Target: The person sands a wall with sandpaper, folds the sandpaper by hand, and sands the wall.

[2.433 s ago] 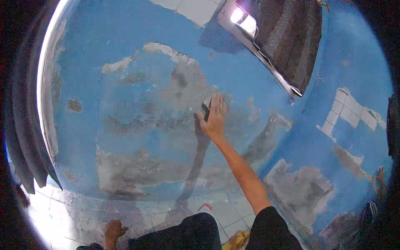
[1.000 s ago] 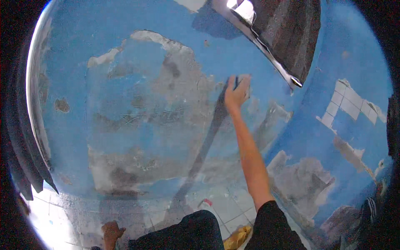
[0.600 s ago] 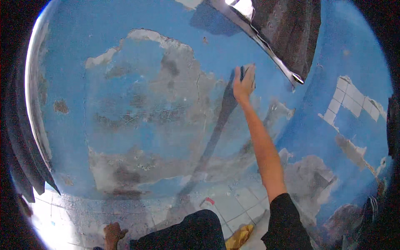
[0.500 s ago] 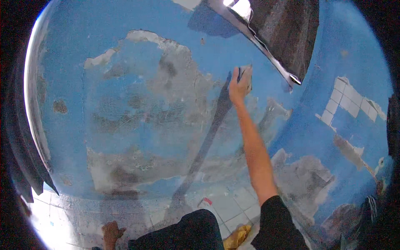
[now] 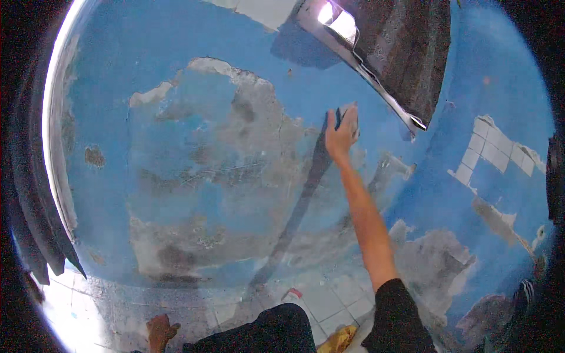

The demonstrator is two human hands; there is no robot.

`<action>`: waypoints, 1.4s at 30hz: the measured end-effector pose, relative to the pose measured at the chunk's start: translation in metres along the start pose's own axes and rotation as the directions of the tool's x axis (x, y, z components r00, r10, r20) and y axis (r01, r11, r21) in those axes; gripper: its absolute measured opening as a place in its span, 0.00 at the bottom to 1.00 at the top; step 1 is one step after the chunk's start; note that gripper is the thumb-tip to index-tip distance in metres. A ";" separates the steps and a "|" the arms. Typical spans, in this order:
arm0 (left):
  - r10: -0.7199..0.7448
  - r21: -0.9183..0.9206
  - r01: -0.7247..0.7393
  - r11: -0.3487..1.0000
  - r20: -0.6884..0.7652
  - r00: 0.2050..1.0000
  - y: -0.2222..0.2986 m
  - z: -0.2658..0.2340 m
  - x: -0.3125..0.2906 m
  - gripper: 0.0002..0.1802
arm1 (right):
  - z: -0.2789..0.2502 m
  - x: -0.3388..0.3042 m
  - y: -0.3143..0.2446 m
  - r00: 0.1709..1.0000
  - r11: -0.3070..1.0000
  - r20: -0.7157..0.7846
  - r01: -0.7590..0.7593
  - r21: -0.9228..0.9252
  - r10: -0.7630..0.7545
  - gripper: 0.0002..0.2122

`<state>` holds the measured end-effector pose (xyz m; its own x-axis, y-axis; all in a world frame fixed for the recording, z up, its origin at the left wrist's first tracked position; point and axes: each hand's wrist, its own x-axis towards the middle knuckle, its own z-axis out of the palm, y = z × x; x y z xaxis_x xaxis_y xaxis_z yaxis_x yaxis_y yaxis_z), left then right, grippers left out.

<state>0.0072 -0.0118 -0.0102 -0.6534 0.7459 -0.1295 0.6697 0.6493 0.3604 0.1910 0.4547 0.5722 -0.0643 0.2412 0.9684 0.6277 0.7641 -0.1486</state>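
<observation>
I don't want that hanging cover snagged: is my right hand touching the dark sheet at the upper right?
Apart. The head view shows a strip of blue surface between the right hand and the dark sheet.

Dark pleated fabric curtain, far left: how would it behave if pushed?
The dark pleated fabric curtain is probably floppy, given its deep folds. Likely swings rather than tips: its stepped lower edge seems to hang free.

I count two hands of mine: the right hand [image 5: 339, 138] at the wall [image 5: 176, 29], the left hand [image 5: 162, 330] below-left of it. Right hand holds one pad [image 5: 353, 120]. White tile patches [image 5: 497, 150]: two, one right, one above-left. Below: one yellow item [image 5: 338, 340], one red-and-white item [image 5: 292, 294].
</observation>
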 end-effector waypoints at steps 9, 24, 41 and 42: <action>-0.105 0.065 0.096 0.993 0.162 0.981 -0.001 -0.009 -0.006 0.30 | 0.026 -0.114 -0.004 0.977 0.983 0.102 0.184 0.023 -0.186 0.40; -0.028 -0.025 0.032 0.999 0.158 0.987 -0.004 -0.004 0.001 0.33 | 0.022 -0.124 0.000 0.970 0.969 0.138 0.215 -0.119 -0.198 0.36; 0.003 0.026 -0.002 1.000 -0.025 1.000 -0.023 0.045 0.006 0.31 | 0.011 -0.113 0.008 0.930 0.940 0.174 0.337 -0.058 -0.323 0.37; 0.016 0.025 -0.016 1.000 -0.027 0.999 -0.015 0.036 0.009 0.31 | 0.005 -0.096 0.009 0.931 0.939 0.170 0.337 -0.071 -0.322 0.37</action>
<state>0.0038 -0.0093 -0.0503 -0.6517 0.7520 -0.0984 0.6885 0.6411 0.3390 0.1991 0.4418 0.4765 -0.3941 0.0806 0.9155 0.6227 0.7561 0.2015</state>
